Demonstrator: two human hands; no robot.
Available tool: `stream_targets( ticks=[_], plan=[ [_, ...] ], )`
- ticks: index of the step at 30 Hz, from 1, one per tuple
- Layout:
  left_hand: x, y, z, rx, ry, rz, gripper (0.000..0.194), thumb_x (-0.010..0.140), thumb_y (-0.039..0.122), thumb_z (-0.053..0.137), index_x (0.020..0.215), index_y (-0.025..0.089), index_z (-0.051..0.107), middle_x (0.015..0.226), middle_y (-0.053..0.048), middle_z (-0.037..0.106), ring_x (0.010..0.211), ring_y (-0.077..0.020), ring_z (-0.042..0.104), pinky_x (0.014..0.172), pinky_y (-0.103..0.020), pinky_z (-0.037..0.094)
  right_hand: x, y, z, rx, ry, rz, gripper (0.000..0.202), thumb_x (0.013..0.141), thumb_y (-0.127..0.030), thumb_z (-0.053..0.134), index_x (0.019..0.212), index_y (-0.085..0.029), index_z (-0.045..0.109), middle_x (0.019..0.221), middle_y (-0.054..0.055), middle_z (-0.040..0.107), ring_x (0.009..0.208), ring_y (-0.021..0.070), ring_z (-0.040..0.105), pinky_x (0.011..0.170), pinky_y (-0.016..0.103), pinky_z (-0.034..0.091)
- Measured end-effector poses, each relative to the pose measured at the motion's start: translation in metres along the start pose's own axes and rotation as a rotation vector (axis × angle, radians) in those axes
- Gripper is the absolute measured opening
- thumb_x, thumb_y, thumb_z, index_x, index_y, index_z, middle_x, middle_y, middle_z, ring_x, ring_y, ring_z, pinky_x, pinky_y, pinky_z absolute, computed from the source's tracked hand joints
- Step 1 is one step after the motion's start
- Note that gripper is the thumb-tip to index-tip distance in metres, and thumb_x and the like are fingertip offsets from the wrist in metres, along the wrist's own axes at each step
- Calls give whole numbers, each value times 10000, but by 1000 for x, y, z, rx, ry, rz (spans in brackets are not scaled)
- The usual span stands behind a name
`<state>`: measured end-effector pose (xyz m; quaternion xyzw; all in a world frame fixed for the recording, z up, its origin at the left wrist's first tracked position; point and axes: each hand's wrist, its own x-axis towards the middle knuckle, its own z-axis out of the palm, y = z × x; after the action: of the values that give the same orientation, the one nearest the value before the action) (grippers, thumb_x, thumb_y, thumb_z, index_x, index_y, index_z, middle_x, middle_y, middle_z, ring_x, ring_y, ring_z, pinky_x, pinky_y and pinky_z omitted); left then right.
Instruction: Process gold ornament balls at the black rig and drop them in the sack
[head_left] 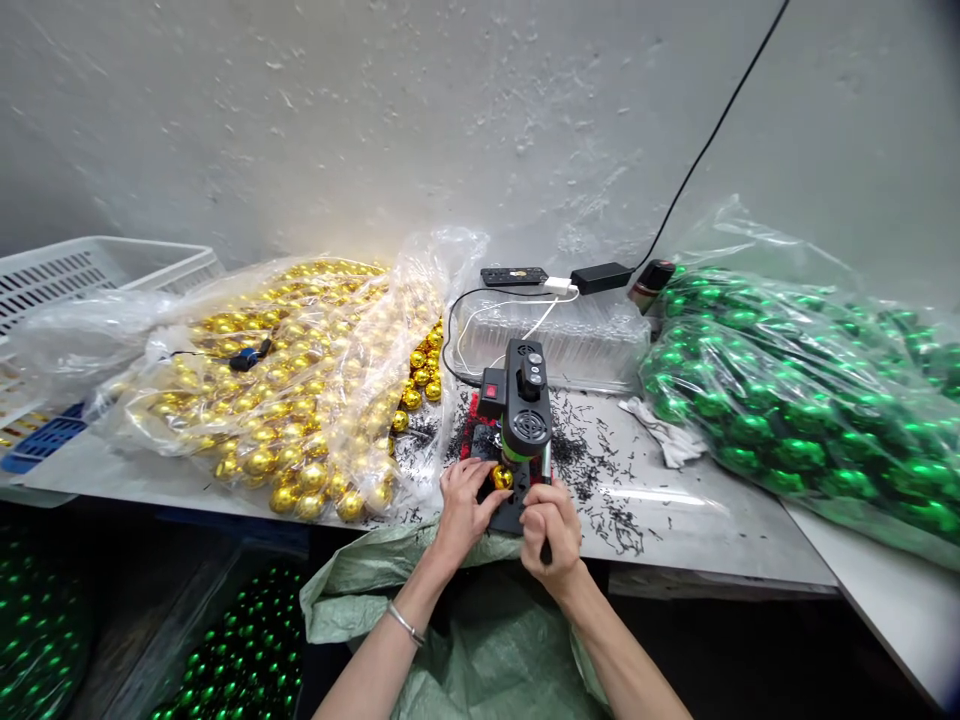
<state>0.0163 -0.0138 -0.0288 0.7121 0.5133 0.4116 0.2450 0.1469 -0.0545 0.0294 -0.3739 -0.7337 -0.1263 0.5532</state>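
Note:
A small black machine (529, 405) with a round vent stands on the metal table. Under its head sits a shiny gold ball (502, 477), pinched between the thumb and fingers of my left hand (465, 505). My right hand (553, 525) is wrapped round the black lever handle (547, 551) at the machine's right side. Small black scraps (622, 525) lie scattered around the base. Left of the machine, a clear plastic bag (300, 400) full of gold balls lies on the table, with loose gold balls (420, 377) at its open side.
Behind the machine are a clear box of thin rods (570, 345), a black adapter (601, 277) and cables. A white glove (666, 434) and a bag of green balls (795, 400) lie right. White baskets (112, 260) stand left. Green cloth (480, 650) covers my lap.

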Motion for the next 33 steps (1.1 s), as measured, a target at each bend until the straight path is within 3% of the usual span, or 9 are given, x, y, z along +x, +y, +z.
stream_targets(
  ticks=[5,8,14,16,19,21,24,29,33],
  plan=[
    [2,3,-2,-35,11,-3,311,818,296,719,1119,221,693,1124,-107,705,1139,-302,586,1016,-525,409,50,-19,-24,28,-75,149,225,855,-10,444,744,-203,479,710,19,547,685,140,552,598,262,439],
    [-15,5,-12,-46,29,44,339,835,316,699,1161,225,679,1127,-114,703,1129,-308,598,1000,-522,442,70,-24,-33,52,-67,200,247,870,-5,449,720,-200,474,707,14,548,668,125,547,604,256,428],
    [-53,8,-47,25,-100,268,581,808,472,699,1335,264,572,1208,-113,673,1131,-309,610,957,-473,519,61,-21,-28,63,-74,162,254,862,28,448,732,-191,466,688,8,515,658,118,517,588,253,402],
    [-32,5,-60,46,-37,266,477,909,408,586,1345,218,556,1240,-125,655,1149,-281,608,970,-452,518,56,-22,-26,62,-70,150,257,857,38,445,741,-190,467,695,12,518,671,120,520,590,252,407],
    [33,-5,-77,155,78,109,337,977,238,456,1273,152,594,1246,-146,639,1171,-248,594,1018,-419,478,53,-23,-25,61,-60,146,258,852,46,447,747,-189,469,692,15,522,688,125,527,598,254,419],
    [82,-13,-83,282,1,-86,294,951,141,477,1208,103,616,1208,-161,640,1139,-251,597,1012,-406,464,53,-23,-25,63,-55,154,258,853,44,445,747,-190,468,691,15,523,685,124,527,596,254,422],
    [136,-26,-80,311,-48,-178,231,944,162,521,1105,43,637,1125,-174,641,1089,-271,603,958,-439,479,52,-23,-24,59,-50,159,256,857,35,439,742,-192,467,685,15,522,676,125,526,586,254,420],
    [160,-34,-65,253,-109,-270,374,938,352,581,1253,153,553,1249,-96,584,1051,-233,614,869,-441,543,50,-23,-22,40,-39,146,249,853,24,447,738,-196,472,657,3,511,661,128,527,575,253,416],
    [152,-30,-72,145,-120,-310,297,886,244,642,1143,96,626,1160,-153,639,1097,-290,602,918,-450,504,51,-25,-22,26,-35,153,252,855,24,433,739,-195,475,663,7,516,657,125,523,564,249,407]
  ],
)
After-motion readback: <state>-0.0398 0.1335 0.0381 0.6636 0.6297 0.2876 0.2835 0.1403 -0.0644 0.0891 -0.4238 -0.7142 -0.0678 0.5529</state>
